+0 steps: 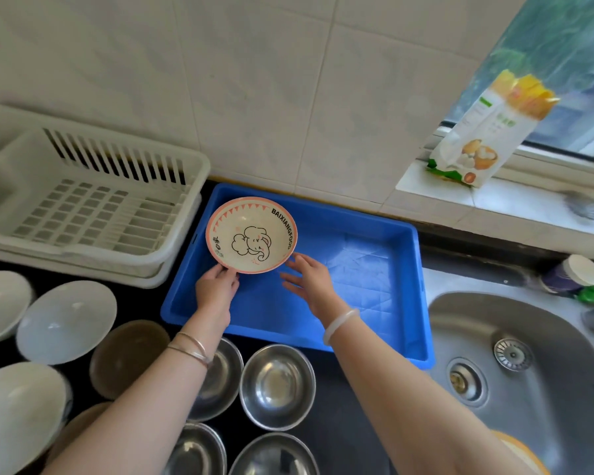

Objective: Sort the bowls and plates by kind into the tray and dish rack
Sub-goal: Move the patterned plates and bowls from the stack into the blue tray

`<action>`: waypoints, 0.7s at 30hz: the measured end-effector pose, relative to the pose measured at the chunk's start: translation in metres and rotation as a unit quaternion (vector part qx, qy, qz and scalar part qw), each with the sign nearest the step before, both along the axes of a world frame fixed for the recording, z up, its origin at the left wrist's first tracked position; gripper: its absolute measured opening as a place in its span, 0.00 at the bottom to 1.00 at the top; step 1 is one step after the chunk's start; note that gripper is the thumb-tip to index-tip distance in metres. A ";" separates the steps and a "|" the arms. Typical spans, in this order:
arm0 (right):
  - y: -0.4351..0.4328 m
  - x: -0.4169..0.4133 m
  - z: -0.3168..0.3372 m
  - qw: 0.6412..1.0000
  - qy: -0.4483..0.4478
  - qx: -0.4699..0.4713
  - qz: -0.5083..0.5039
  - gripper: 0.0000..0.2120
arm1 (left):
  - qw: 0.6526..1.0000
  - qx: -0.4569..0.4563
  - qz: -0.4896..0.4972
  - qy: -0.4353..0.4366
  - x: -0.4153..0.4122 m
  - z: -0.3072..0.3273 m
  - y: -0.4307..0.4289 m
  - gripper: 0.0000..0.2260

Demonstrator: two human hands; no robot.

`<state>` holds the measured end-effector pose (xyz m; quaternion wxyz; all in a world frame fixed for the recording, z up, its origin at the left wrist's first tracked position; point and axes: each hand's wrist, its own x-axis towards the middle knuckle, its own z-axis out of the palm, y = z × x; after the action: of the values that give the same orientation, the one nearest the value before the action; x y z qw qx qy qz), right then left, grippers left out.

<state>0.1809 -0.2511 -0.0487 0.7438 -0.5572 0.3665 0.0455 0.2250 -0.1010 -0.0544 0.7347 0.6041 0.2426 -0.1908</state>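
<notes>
The step in hand is placing a bowl in the tray. The patterned bowl point(251, 234), cream with a pink rim and an elephant drawn inside, sits over the upper left corner of the blue tray point(357, 269), just left of centre frame. Its inside is tipped toward the camera. Whether its base already touches the tray floor cannot be told.

The left hand point(216, 286) holds the bowl at its lower left rim, with the fingers point(222, 269) curled round the edge. The right hand point(309, 282) holds nothing. Its fingers point(290, 281) are straight and spread, and the topmost fingertip is at the bowl's lower right rim, touching or just beside it.

The tray holds nothing else, and the white dish rack point(83, 214) in the upper left of the frame holds nothing either, so the sorting looks barely begun. In the lower left of the frame, white dishes point(66, 320), a brown dish point(127, 354) and steel bowls point(276, 385) wait on the dark worktop point(330, 406).

The next move probably calls for lowering the bowl flat into the corner. The left fingers then have to slip out from under the rim without dragging the bowl along. Keeping it tight to the corner would leave room for the other bowls.
</notes>
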 end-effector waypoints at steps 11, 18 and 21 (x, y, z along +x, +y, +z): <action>-0.073 -0.166 0.039 0.961 0.041 -0.272 0.017 0.10 | 0.952 0.154 -0.250 -0.090 -0.138 0.028 -0.065 0.15; -0.139 -0.315 0.044 0.878 0.152 -0.454 -0.005 0.13 | 0.841 0.174 -0.493 -0.136 -0.247 0.035 -0.135 0.16; -0.155 -0.368 0.038 0.857 0.233 -0.459 0.009 0.16 | 0.813 0.161 -0.551 -0.096 -0.281 0.033 -0.155 0.19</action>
<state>-0.1874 -0.4058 -0.0105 0.2962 -0.8116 0.5035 0.0075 -0.0556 -0.2561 -0.0210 0.4184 0.7619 -0.1754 -0.4623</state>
